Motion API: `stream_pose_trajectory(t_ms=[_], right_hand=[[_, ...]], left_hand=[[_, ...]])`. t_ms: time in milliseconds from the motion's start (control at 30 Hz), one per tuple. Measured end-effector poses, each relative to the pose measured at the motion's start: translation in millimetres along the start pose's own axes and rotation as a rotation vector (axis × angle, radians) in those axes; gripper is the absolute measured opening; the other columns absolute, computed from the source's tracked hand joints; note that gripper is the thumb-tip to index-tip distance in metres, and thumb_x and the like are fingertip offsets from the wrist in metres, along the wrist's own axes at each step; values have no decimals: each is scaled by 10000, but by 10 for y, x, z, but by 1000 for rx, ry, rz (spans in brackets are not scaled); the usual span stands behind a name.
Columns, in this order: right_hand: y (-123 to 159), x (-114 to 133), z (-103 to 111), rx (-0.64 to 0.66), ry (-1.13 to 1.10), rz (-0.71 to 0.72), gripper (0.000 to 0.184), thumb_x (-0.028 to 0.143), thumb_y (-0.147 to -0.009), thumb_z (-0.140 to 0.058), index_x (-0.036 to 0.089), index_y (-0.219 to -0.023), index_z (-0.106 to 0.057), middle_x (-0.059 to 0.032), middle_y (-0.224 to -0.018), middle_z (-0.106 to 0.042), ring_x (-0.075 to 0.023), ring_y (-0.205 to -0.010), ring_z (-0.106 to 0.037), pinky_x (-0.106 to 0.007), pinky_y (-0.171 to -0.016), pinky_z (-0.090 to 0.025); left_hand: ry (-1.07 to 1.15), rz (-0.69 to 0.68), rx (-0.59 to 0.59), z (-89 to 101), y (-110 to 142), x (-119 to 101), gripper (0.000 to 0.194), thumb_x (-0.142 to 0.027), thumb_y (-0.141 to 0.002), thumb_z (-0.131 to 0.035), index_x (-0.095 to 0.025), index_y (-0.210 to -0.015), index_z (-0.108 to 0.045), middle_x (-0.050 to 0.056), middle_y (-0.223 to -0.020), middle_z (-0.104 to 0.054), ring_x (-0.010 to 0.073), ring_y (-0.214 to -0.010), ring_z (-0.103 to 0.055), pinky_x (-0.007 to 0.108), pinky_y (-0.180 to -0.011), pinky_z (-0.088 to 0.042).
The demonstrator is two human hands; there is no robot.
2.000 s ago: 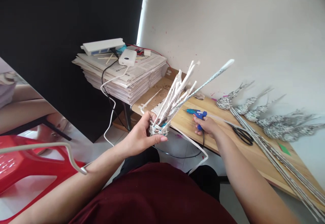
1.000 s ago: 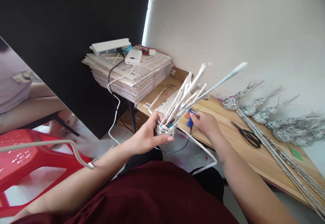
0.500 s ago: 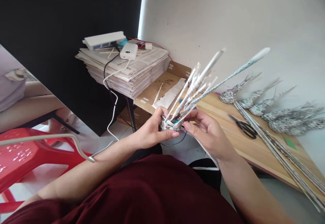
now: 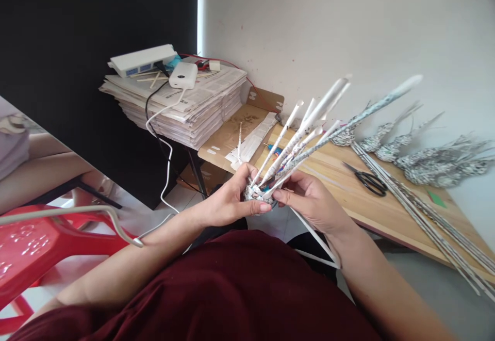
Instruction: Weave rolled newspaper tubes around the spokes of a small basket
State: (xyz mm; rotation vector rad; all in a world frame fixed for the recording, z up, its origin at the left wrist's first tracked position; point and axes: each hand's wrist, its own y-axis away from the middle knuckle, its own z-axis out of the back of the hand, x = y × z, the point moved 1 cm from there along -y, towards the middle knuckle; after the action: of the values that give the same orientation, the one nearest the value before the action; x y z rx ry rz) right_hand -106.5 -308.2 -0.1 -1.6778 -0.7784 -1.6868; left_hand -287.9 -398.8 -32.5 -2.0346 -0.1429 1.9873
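Note:
Between my hands, above my lap, is a small basket woven from rolled newspaper tubes (image 4: pixel 255 192). Several paper tubes (image 4: pixel 296 137) stand up from its rim and lean to the right. My left hand (image 4: pixel 242 196) is closed round the basket's left side, thumb across the front. On the right side, my right hand (image 4: pixel 305 196) pinches the weave between thumb and fingers, at the base of the tubes. A loose paper strand (image 4: pixel 317 239) hangs below it toward the wrist. The right fingertips are partly hidden behind the tubes.
A wooden table (image 4: pixel 348 196) carries black scissors (image 4: pixel 369 182), long paper tubes (image 4: pixel 417 217) and several woven paper pieces (image 4: pixel 429 165). Stacked newspapers (image 4: pixel 201 119) bear a white power bank (image 4: pixel 183 76). A red stool (image 4: pixel 31 243) stands left; a seated person's legs (image 4: pixel 42 160) show beyond.
The view has turned slightly right. My right hand has moved a little inward against the basket, and its thumb now presses nearer the rim. My left hand keeps its hold.

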Motion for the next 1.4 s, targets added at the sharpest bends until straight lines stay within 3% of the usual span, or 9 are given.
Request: stream_pose_trajectory(t_ms=[400, 600, 833, 1067, 1267, 1400], right_hand=[[55, -19, -42, -74, 76, -21, 178, 319, -812, -786, 205, -868, -662, 2, -844, -684, -157, -778, -633, -308, -734, -522], [118, 35, -72, 43, 49, 1, 181, 309, -862, -747, 228, -994, -654, -27, -983, -691, -214, -944, -676, -381, -876, -550], [92, -42, -162, -118, 139, -45, 293, 377, -793, -800, 219, -990, -649, -44, -953, -718, -247, -916, -694, -411, -844, -564], [75, -82, -176, -101, 129, -109, 316, 412, -770, -801, 211, -975, -671, -52, -980, -739, -258, -951, -680, -427, -881, -538], [55, -68, -230, -131, 124, -166, 267, 379, -749, -792, 203, -930, -704, -54, -931, -738, -256, -906, -668, -415, -838, -529], [30, -78, -277, -106, 101, -109, 147, 296, -768, -742, 196, -875, -725, -25, -840, -717, -223, -830, -644, -358, -770, -508]], left_hand=[[44, 6, 22, -53, 8, 28, 396, -333, -896, -743, -226, -1052, -395, -30, -918, -487, 73, -698, -502, 230, -621, -425], [39, 40, 26, -50, 22, 5, 387, -340, -907, -727, -222, -1031, -380, -31, -900, -492, 79, -701, -504, 241, -641, -432], [-51, -11, 31, -41, 31, 30, 389, -329, -900, -732, -223, -1017, -377, -30, -898, -478, 98, -752, -495, 264, -709, -423], [-109, -47, 24, -42, 31, 47, 428, -320, -860, -765, -222, -1044, -392, -16, -935, -480, 128, -826, -499, 281, -760, -435], [-139, -62, 21, -35, 21, 60, 460, -340, -838, -788, -229, -1007, -376, -3, -957, -514, 149, -856, -524, 284, -756, -432], [-226, -28, 14, -32, 36, 64, 471, -365, -825, -799, -224, -996, -384, -9, -924, -497, 146, -821, -502, 284, -733, -428]])
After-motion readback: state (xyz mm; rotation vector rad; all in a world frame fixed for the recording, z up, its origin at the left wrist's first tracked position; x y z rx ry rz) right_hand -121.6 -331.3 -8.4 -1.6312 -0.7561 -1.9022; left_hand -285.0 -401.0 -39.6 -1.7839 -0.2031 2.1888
